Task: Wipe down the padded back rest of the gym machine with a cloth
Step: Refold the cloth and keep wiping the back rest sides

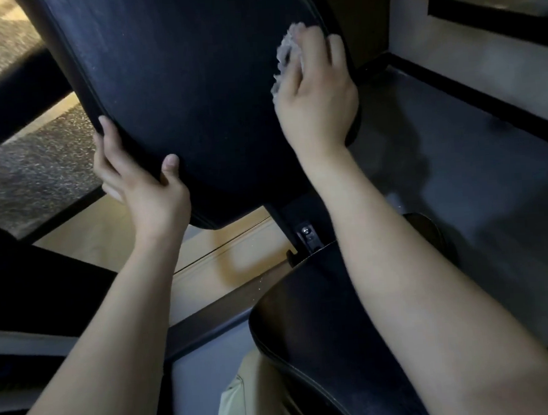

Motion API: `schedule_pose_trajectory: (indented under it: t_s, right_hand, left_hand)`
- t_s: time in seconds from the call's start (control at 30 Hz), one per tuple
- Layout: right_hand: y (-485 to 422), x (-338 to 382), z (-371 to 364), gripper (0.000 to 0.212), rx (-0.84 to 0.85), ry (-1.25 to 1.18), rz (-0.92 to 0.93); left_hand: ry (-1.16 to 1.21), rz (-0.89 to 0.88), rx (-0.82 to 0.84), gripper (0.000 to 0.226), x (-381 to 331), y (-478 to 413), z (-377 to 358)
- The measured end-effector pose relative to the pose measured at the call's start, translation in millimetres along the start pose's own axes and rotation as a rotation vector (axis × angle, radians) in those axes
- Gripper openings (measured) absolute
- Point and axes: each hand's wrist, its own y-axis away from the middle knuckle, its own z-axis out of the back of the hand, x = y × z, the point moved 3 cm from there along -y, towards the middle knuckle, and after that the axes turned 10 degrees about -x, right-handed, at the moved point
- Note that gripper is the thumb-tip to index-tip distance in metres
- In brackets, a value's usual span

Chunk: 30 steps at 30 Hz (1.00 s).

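Note:
The black padded back rest (192, 83) fills the upper middle of the view, tilted away from me, with a faint dusty sheen on its left part. My left hand (138, 181) grips its lower left edge, thumb on the front face and fingers curled round the rim. My right hand (316, 87) presses a pale grey fluffy cloth (286, 55) flat against the pad near its right edge. The cloth shows above and left of the fingers; the rest of it is hidden under the palm.
The black padded seat (323, 333) lies below, between my forearms, joined to the back rest by a metal bracket (307, 234). Grey floor (475, 177) lies to the right, with a dark baseboard and wall behind it. Speckled carpet (36, 165) and black machine parts sit at left.

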Motion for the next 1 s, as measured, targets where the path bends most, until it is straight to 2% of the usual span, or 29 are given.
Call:
schedule_pose_trajectory:
  t_s: [0.13,0.23,0.33,0.47,0.53,0.63,0.7,0.83,1.0]
  right_hand:
    - [15,14,-2,0.028,-0.030,-0.054,-0.108]
    - [43,19,-1,0.032,0.080,-0.106,-0.030]
    - [40,18,0,0.035,0.128,-0.102,0.042]
    - [26,14,-2,0.031,0.031,-0.069,-0.117]
    - [41,28,-3,0.034,0.087,-0.091,-0.080]
    - [61,46,-2,0.034,0.223,-0.157,0.120]
    - [47,39,-4,0.035,0.208,-0.120,0.100]
    - [25,23,-2,0.031,0.048,-0.038,-0.106]
    - [56,46,-6,0.032,0.240,-0.167,0.115]
  left_hand:
    - [0.015,0.028,0.017,0.086,-1,-2,5]
    - [0.085,0.068,0.036,0.086,0,-2,7]
    - [0.188,0.221,0.034,0.092,0,0,8]
    - [0.392,0.347,0.129,0.104,16,-6,5]
    - [0.442,0.410,0.183,0.097,27,-9,2]
    - [0.471,0.423,0.193,0.089,32,-12,1]
    - [0.484,0.420,0.200,0.086,31,-13,2]
    - [0.453,0.416,0.230,0.080,31,-17,5]
    - [0.328,0.370,0.287,0.061,23,-29,7]
